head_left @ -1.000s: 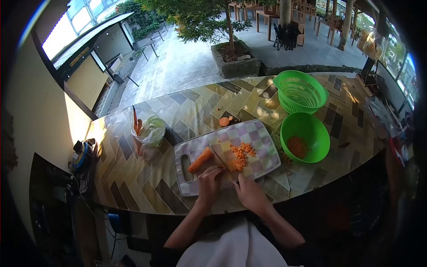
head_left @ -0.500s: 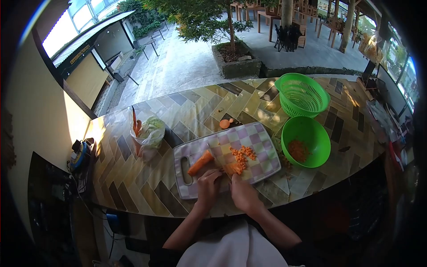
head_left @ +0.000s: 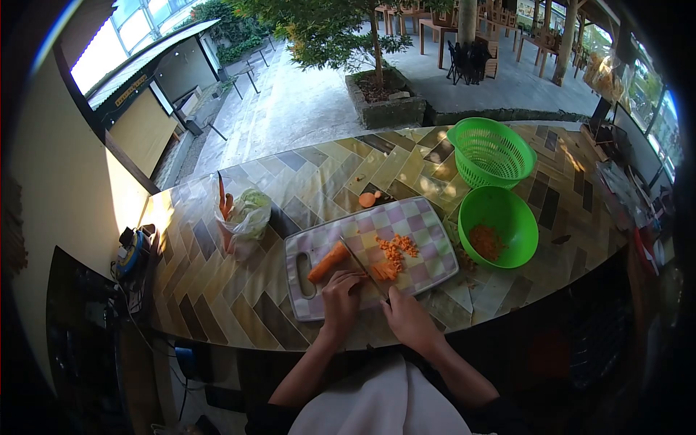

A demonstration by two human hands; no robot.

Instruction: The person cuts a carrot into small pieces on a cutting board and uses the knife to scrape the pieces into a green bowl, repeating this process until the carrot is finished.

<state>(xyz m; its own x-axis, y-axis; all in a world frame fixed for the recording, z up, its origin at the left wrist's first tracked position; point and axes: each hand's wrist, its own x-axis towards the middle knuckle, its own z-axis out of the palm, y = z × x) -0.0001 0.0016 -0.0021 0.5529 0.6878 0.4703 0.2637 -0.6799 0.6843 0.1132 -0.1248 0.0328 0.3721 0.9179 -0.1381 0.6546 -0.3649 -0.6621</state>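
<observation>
My right hand (head_left: 410, 319) is closed round the handle of a knife (head_left: 361, 264), whose blade slants up and left across the cutting board (head_left: 428, 275). Left of the blade my left hand (head_left: 340, 299) rests on the board's near edge, fingers curled; whatever they may hold is hidden. Just beyond those fingers lies a peeled carrot piece (head_left: 328, 262). Carrot strips (head_left: 384, 271) sit right of the blade, with small diced carrot (head_left: 396, 248) spread behind them. A green bowl (head_left: 520, 232) to the right has carrot bits in its bottom.
Behind the bowl stands a green colander (head_left: 484, 148). A plastic bag (head_left: 249, 221) with carrots and a pale green vegetable is on the left. Carrot end pieces (head_left: 367, 199) lie beyond the board on the patterned table (head_left: 217, 290). Cables and a blue item (head_left: 130, 254) are by the left wall.
My right hand has shifted slightly right and the knife with it, so its blade now shows more plainly, apart from the strips. My left hand stays nearly in place.
</observation>
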